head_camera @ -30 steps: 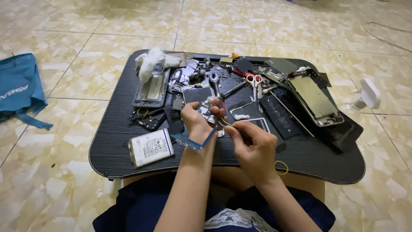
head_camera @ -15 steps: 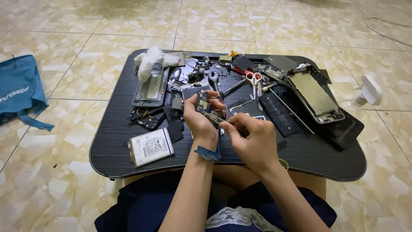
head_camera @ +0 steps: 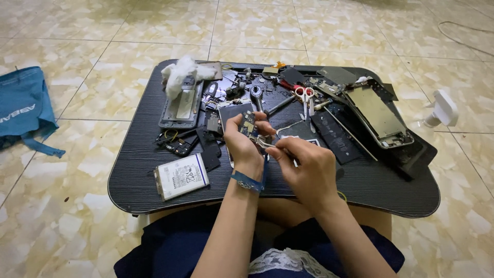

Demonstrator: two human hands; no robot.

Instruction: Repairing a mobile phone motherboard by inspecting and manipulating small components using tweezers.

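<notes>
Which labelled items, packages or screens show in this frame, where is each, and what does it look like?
Phone battery: front left of the black table, flat white rectangle with a printed label and blue edge.
Dark battery: right of the hands, long black slab with faint print.
Phone frame: right rear, open metal rectangle with a dull panel.
Blue bag: floor at left, white lettering.

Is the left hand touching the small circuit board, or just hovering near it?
Touching. The head view shows the left hand with its fingers wrapped around the small circuit board, raised above the black lap table.
</notes>
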